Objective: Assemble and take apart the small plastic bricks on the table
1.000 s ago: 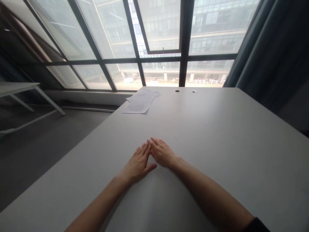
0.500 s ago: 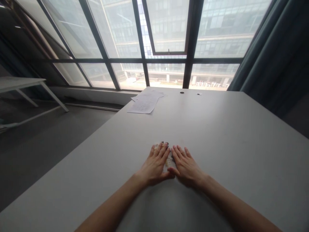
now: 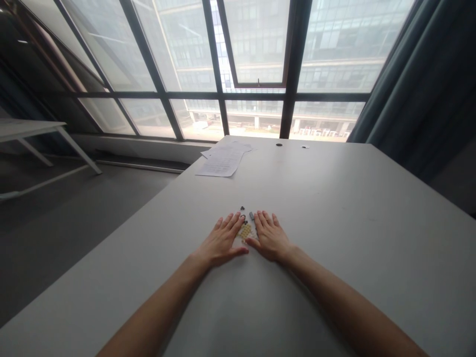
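My left hand [image 3: 222, 239] lies palm down on the white table [image 3: 334, 208], fingers stretched forward and slightly apart. Opposite it, my right hand [image 3: 270, 235] is also flat with its fingers extended. Between them sits a small loose group of pieces: a pale yellow studded piece [image 3: 246, 231], a grey oblong piece [image 3: 252, 216] by my right fingertips, and a tiny black piece [image 3: 242, 208] a little farther off. Some dark bits touch my left fingertips. Parts of the group are hidden under or behind my fingers, and the pieces are too small to name exactly.
Printed sheets of paper [image 3: 223, 161] lie at the far left part of the table. Two cable holes, one dark [image 3: 279, 145], are near the back edge. Large windows [image 3: 256, 114] stand behind, a blue curtain [image 3: 401, 84] at right, and another white table [image 3: 29, 130] at left.
Both hands have moved slightly forward and left, and a wider gap has opened between them. More of the small pieces now shows, including the yellow, grey and black ones.
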Demonstrator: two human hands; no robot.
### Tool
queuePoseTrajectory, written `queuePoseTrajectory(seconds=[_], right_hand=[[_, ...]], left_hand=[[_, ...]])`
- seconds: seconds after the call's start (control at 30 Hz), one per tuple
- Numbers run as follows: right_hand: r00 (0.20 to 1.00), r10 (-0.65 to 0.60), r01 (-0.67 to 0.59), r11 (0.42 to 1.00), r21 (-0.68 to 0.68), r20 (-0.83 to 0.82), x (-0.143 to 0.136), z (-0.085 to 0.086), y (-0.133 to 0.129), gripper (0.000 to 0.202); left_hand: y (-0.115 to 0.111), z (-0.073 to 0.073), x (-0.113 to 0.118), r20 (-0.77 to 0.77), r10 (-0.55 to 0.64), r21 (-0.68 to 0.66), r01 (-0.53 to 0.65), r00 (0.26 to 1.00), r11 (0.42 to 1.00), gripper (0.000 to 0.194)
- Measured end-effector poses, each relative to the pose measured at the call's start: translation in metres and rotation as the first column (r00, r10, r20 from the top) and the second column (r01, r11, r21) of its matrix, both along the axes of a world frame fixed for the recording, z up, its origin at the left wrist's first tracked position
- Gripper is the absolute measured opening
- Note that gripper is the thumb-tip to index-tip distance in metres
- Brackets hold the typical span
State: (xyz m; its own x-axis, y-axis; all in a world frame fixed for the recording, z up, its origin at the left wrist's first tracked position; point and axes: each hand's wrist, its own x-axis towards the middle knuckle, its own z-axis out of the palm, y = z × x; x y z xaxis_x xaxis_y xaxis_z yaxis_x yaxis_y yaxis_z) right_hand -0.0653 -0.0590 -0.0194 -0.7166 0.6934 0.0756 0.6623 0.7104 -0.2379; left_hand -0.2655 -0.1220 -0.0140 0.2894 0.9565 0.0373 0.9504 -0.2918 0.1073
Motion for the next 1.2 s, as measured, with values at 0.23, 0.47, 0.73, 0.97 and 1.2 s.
queuePoseTrajectory(seconds=[0.23, 0.47, 0.73, 0.97, 1.2], right_hand=[[0.99, 0.114, -0.111, 0.993, 0.033, -0.08, -0.018, 0.005, 0.003, 0.081], [0.993, -0.064, 0.068, 0.997, 0.044, -0.099, 0.018, -0.004, -0.024, 0.061], [0.989, -0.104, 0.106, 0.994, 0.009, -0.105, -0.001, -0.001, -0.021, 0.054], [0.809, -0.203, 0.061, 0.962, -0.266, -0.551, 0.009, -0.003, -0.013, 0.058], [0.194, -0.527, -0.11, 0.826, -0.552, -0.828, 0.125, 0.033, -0.037, 0.09]], left_hand=[[0.01, -0.004, -0.019, 0.042, 0.035, 0.03, -0.037, 0.998, 0.999, 0.102], [0.054, -0.004, -0.014, 0.31, 0.012, -0.003, -0.011, 0.951, 1.0, 0.085], [0.053, 0.002, -0.006, 0.606, 0.037, 0.003, -0.049, 0.794, 0.999, 0.075], [0.021, -0.007, -0.016, 0.918, 0.159, 0.013, -0.427, 0.364, 0.904, 0.088], [-0.047, 0.042, 0.013, 0.948, -0.134, 0.212, -0.256, 0.288, 0.943, 0.092]])
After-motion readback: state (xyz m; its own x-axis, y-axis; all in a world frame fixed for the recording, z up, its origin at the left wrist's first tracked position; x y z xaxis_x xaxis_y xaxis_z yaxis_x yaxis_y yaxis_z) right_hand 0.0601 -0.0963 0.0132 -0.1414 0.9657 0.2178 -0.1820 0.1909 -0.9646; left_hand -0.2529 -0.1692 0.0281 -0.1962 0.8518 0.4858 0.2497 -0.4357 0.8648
